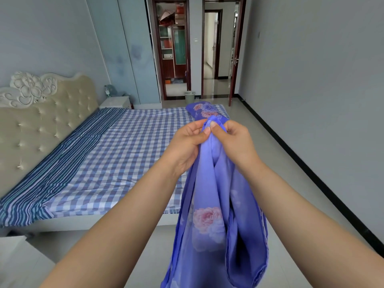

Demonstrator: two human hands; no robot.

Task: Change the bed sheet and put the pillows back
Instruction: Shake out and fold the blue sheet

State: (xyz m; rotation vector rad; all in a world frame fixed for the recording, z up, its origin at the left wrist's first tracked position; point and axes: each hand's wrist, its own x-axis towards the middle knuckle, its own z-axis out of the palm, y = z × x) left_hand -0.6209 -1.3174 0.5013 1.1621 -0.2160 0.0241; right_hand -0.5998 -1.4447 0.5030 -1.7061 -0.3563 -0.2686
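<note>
Left hand (187,142) and right hand (234,140) side by side, fingers pinching the purple flowered sheet's (216,204) top edge, cloth hanging down, checked bed (128,154) at nine o'clock

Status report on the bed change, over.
Left hand and right hand pinch the floral sheet together. Rest bunched on the checked bed. Nothing in the way.

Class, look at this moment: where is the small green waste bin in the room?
In the head view the waste bin stands on the floor beyond the far end of the bed, in front of the left doorway, right of the white nightstand.
</note>
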